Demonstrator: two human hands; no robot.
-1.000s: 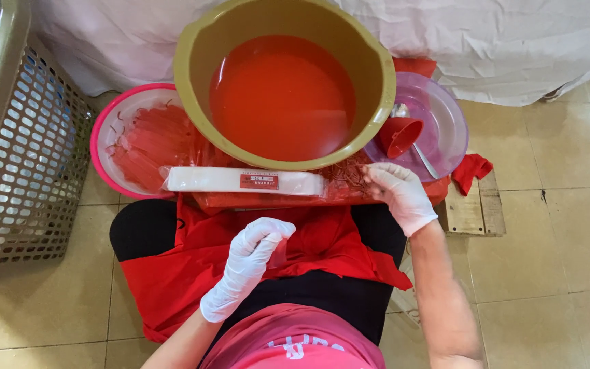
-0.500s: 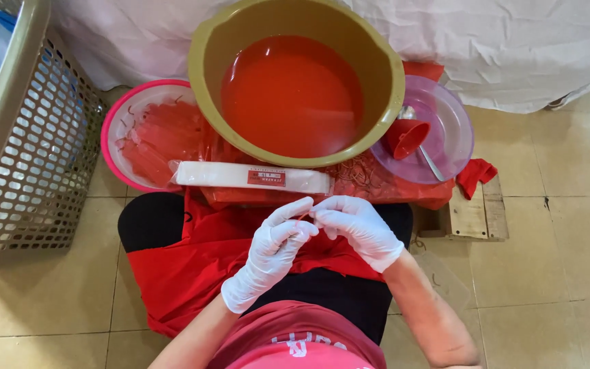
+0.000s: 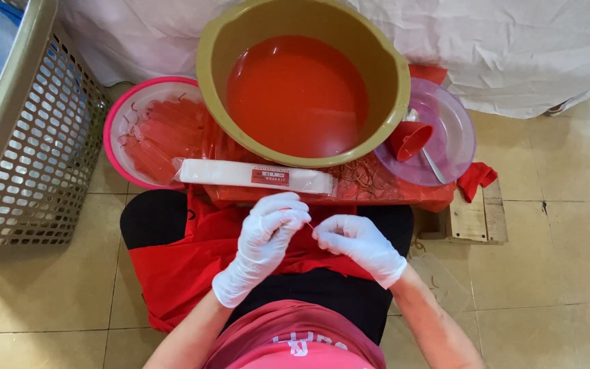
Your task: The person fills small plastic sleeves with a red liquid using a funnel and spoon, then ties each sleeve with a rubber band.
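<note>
Both my hands wear white gloves and meet over my lap, above a red cloth [image 3: 192,266]. My left hand [image 3: 262,240] and my right hand [image 3: 356,244] pinch between their fingertips a thin red rubber band [image 3: 308,225]. Just beyond them lies a long white packet [image 3: 240,175] of clear plastic bags with a red label. Behind it stands an olive basin [image 3: 390,89] filled with red liquid [image 3: 298,96].
A pink-rimmed bowl [image 3: 112,133] at the left holds several filled red tubes. A clear purple plate [image 3: 455,130] at the right carries a red funnel [image 3: 408,140] and a spoon. A plastic laundry basket [image 3: 29,150] stands far left. White cloth covers the back.
My right hand left the pile of red bands by the basin and came back to my lap. My left hand rose to meet it, and both now pinch a band.
</note>
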